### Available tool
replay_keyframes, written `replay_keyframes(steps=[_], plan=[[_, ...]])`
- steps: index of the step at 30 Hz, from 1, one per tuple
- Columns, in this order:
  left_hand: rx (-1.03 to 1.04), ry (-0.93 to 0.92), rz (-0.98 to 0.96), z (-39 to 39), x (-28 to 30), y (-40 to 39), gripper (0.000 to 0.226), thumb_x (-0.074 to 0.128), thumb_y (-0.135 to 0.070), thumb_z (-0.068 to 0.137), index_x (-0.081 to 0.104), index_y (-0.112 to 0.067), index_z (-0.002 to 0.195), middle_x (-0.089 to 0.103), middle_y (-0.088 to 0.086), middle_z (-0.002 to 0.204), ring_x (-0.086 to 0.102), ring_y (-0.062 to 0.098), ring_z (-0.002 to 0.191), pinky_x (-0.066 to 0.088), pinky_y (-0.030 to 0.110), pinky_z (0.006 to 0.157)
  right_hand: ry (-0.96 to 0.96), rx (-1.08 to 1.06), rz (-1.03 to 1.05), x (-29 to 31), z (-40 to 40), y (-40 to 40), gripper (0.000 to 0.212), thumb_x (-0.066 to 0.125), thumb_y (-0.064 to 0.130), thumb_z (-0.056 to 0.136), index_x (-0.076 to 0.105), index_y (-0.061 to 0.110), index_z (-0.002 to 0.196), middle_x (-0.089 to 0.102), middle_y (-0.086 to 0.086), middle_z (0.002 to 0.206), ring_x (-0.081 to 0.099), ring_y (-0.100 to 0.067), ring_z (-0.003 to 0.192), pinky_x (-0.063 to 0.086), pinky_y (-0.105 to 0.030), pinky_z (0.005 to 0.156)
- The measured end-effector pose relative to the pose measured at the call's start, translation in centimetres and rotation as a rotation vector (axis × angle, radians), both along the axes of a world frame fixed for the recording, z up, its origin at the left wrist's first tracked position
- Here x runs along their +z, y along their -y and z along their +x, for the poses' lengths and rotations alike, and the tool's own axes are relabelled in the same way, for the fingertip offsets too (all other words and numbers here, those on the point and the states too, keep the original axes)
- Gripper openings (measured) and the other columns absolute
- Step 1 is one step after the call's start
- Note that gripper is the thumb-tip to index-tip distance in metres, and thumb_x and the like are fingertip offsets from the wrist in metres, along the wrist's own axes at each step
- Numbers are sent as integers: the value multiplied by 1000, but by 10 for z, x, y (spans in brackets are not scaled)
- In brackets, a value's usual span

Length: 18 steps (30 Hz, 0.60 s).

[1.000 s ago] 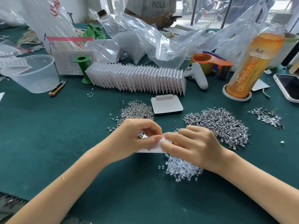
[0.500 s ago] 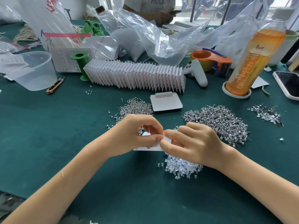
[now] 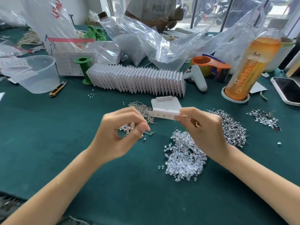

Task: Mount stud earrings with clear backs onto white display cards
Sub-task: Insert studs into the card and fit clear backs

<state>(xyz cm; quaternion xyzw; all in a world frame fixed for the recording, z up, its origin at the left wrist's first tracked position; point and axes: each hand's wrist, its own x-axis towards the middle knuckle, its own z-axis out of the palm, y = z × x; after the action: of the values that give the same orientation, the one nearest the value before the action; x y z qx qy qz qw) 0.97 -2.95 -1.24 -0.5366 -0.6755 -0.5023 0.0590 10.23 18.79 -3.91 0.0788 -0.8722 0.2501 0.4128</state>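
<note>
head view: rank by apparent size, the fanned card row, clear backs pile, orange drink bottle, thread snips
1. fanned card row
2. orange drink bottle; clear backs pile looks similar, and it lies nearer the camera, so unranked
3. thread snips

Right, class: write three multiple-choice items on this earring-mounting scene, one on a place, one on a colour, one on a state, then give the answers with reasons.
1. Where does the pile of clear backs lie?
A. in the plastic cup
B. on the cloth under the right hand
C. on the phone

2. What colour is the table cloth?
A. red
B. white
C. dark green

3. What holds the white card?
A. the right hand
B. the left hand
C. nothing

Answers: B, the backs spread below the right hand; C, the cloth is dark green throughout; A, the right fingers pinch the card's end while the left hand is apart from it.
</note>
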Motion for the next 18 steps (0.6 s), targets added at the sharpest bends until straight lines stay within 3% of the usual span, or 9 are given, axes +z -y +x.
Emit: replay_keyframes(steps=[3, 6, 11, 18], plan=[[-198, -1, -296, 4, -6, -1, 12, 66, -16, 86, 73, -9, 78, 64, -3, 74, 60, 11, 67, 45, 19, 66, 56, -53, -161, -3, 0, -6, 19, 67, 22, 88, 70, 4, 93, 57, -10, 51, 45, -22, 39, 35, -24, 40], [-300, 10, -501, 4, -14, -3, 3, 74, -16, 82, 75, -17, 84, 64, -10, 82, 62, 7, 72, 48, 18, 72, 72, -45, -172, -4, 1, -7, 21, 66, 26, 89, 69, 6, 92, 54, -9, 49, 43, -22, 40, 34, -24, 41], [-358, 113, -570, 4, -15, 0, 7, 76, -20, 80, 76, -24, 86, 62, -14, 85, 63, 8, 75, 47, 16, 74, 61, -29, -139, -5, 0, -3, 21, 66, 25, 87, 70, 5, 89, 54, -7, 48, 40, -22, 39, 35, -25, 39], [-312, 119, -625, 3, -16, -2, 10, 76, -20, 80, 74, -26, 88, 63, -14, 85, 63, 9, 75, 51, 24, 71, 43, -1, -87, -6, 1, -3, 20, 67, 23, 87, 70, 3, 88, 62, -9, 54, 46, -24, 39, 42, -33, 35]])
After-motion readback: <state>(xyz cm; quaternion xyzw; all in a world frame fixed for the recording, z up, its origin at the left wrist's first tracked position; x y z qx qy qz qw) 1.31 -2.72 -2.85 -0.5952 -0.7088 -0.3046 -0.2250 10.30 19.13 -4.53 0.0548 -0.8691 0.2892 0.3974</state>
